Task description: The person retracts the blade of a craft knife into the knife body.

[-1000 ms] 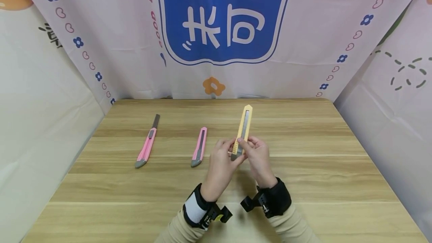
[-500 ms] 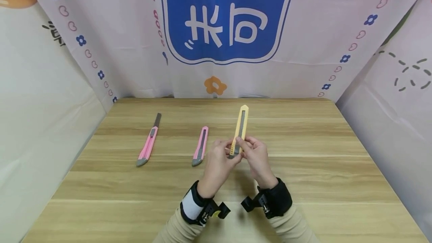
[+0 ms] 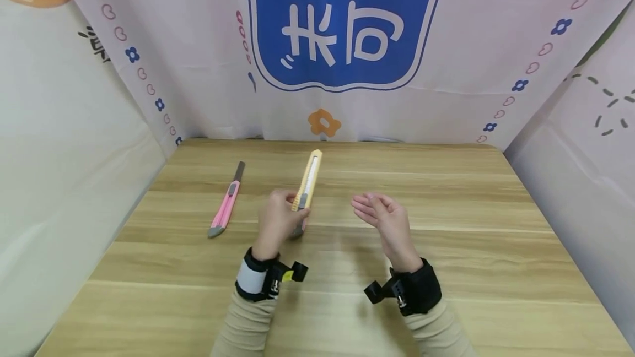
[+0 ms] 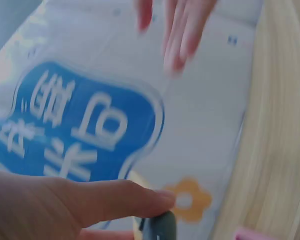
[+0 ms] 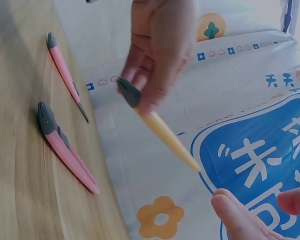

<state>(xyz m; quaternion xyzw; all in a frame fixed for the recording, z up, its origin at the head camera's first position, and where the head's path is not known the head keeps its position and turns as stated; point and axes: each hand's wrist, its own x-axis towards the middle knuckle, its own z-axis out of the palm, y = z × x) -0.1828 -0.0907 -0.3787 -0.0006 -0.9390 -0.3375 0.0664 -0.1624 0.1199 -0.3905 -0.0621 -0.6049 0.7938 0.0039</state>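
Observation:
My left hand (image 3: pixel 274 222) pinches a yellow box cutter (image 3: pixel 310 178) near its grey end, holding it raised over the table with the tip pointing away. No blade sticks out of its tip. In the right wrist view that yellow box cutter (image 5: pixel 167 137) slants down from the thumb and fingers. My right hand (image 3: pixel 389 222) is empty, fingers extended, some way to the right. A pink box cutter (image 5: pixel 70 155) with its blade in lies beneath the left hand, mostly covered by it in the head view. Further left lies another pink box cutter (image 3: pixel 227 205) with its blade out.
The wooden table (image 3: pixel 471 269) carries the two pink box cutters. A printed white cloth (image 3: pixel 208 87) with a blue emblem stands along the back edge, and pale cloths (image 3: pixel 64 153) hang at both sides.
Both hands were on the yellow box cutter before; my right hand has let go and moved slightly right. My left hand has carried it leftward, over the nearer pink box cutter.

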